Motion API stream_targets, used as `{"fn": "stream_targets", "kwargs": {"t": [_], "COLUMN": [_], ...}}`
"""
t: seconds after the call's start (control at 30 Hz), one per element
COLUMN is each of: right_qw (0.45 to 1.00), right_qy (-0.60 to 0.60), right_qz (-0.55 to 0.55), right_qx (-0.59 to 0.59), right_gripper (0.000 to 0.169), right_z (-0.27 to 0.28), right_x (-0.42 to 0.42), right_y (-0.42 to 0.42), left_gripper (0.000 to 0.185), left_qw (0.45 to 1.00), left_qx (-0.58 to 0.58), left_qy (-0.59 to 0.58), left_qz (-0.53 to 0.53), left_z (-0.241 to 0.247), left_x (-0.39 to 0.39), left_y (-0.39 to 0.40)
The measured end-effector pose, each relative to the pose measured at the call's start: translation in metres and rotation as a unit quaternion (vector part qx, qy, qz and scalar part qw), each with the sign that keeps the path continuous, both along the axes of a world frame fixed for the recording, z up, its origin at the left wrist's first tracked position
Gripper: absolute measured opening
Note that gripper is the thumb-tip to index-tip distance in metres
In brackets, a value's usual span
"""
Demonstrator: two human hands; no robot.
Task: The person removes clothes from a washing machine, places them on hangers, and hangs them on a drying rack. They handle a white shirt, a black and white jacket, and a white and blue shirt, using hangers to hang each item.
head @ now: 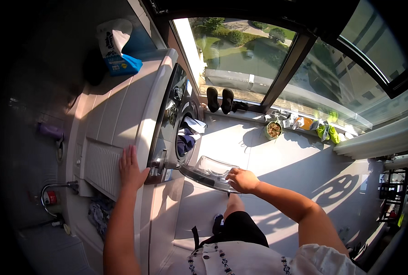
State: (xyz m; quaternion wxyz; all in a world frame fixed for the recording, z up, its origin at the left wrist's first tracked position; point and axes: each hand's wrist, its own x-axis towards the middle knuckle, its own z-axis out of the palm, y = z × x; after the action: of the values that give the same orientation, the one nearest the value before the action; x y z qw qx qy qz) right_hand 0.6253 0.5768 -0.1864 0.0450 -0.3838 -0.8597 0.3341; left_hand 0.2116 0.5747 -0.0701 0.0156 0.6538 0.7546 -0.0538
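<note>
My left hand (pixel 131 170) lies flat on the front edge of the white laundry counter (pixel 125 127), beside its ribbed washboard (pixel 102 165). Its thumb stands apart from the fingers, and nothing is in it. The fingers of my right hand (pixel 243 180) curl over the rim of a clear round washing machine door (pixel 204 173), which is swung out from the dark front-loading washing machine (pixel 166 130). Inside the drum opening, white and dark navy laundry (pixel 186 142) is bunched up, and a pale piece hangs out over the rim.
A wet grey patterned cloth (pixel 101 215) lies in the sink below a curved chrome tap (pixel 46 192). On the counter's far end stands a blue-and-white bag (pixel 119 51). Dark shoes (pixel 219 99), a potted plant (pixel 273 130) and several bright shoes (pixel 327 132) line the window.
</note>
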Motion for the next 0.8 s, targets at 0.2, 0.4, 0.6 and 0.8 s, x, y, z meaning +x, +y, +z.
{"fn": "stream_targets", "kwargs": {"t": [0.2,0.4,0.6,0.8], "right_qw": [0.981,0.983,0.996,0.974], "right_qy": [-0.117,-0.117,-0.064,0.028], "right_qz": [0.065,0.050,-0.058,-0.122], "right_qx": [-0.142,-0.129,-0.014,-0.191], "right_gripper": [0.036,0.044,0.049,0.036], "right_z": [-0.130,-0.214,-0.332,-0.320], "right_x": [-0.158,-0.272,-0.332,-0.313], "right_y": [0.138,0.177,0.161,0.153], "left_gripper": [0.093,0.083,0.074,0.070], "left_qw": [0.997,0.997,0.998,0.998], "left_qx": [0.028,0.010,0.024,0.032], "left_qy": [-0.057,-0.066,-0.036,-0.046], "left_qz": [-0.044,-0.025,-0.043,-0.013], "left_z": [0.008,0.012,0.009,0.006], "left_x": [0.005,0.008,0.006,0.006], "left_y": [-0.001,0.002,0.010,-0.007]}}
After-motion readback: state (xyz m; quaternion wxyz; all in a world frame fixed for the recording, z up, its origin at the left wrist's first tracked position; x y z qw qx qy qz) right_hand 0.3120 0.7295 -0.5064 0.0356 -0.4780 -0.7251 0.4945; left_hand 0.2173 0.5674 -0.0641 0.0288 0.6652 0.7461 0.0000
